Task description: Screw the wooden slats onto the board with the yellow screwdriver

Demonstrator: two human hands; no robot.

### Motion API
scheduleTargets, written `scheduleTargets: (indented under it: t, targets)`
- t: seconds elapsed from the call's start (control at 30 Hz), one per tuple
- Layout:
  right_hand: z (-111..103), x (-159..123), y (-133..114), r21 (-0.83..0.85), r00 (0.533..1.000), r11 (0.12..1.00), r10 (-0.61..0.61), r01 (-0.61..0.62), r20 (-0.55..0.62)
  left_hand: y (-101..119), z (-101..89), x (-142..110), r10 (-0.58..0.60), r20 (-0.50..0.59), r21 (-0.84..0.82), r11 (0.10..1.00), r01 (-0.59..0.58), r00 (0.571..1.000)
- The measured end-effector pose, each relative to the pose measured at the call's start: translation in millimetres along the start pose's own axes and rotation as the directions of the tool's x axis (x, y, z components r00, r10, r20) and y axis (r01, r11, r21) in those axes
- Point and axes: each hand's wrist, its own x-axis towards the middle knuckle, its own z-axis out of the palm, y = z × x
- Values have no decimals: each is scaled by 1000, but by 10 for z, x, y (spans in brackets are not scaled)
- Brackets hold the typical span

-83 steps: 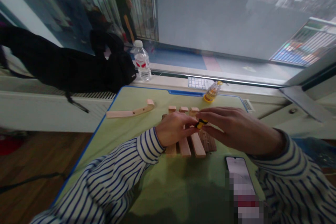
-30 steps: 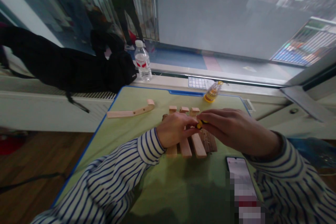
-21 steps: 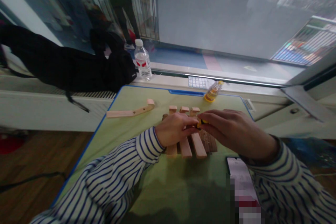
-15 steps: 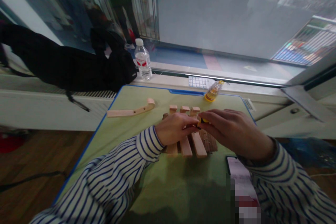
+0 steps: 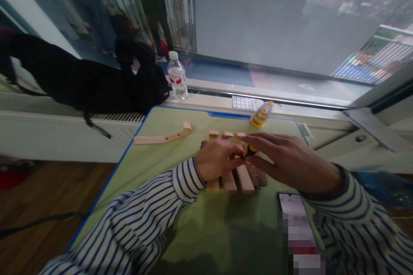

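Over the wooden piece, my right hand (image 5: 287, 161) has its fingers and thumb curved around a short screwdriver (image 5: 250, 150) with a yellow-and-black handle. My left hand (image 5: 217, 160) pinches at the dark end of that screwdriver, thumb and forefinger close together; the tip is hidden there. Beneath both hands lie several pale wooden slats (image 5: 245, 179), side by side, with raised blocks at their far ends. Brown ridged wood (image 5: 258, 175) shows under and beside them on the right. My left hand covers part of the slats.
On the green table (image 5: 200, 232) lie a bent wooden piece with holes (image 5: 167, 138), a yellow-capped glue bottle (image 5: 262, 114) and a phone (image 5: 295, 210). A water bottle (image 5: 177, 77) and a black bag (image 5: 97, 84) rest on the sill by the window. People stand beyond the glass.
My right hand's fingers have loosened and shifted slightly, so more of the screwdriver handle shows. The left hand stays nearly in place; the wooden piece has not visibly moved.
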Motion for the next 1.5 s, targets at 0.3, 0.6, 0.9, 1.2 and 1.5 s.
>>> scheduleTargets:
  t: [0.3,0.6,0.9,1.2,1.5]
  targets:
    - [-35,4,20,22,996,997,-81,80,27,-43,30,-3,39,-17,-24,999,-40,999]
    - [44,3,47,24,999,999,-42,42,-10,-82,2,20,82,30,-53,995,-81,996]
    - [106,-14,24,-11,996,1000,27,-28,-88,-106,-5,39,119,71,-106,988,-111,990]
    - [121,-21,3,-39,992,997,56,-61,-114,-63,-17,17,64,58,-97,994,-58,996]
    - [40,-3,5,-9,999,1000,20,-20,-40,-5,9,7,9,-6,-58,998,-10,1000]
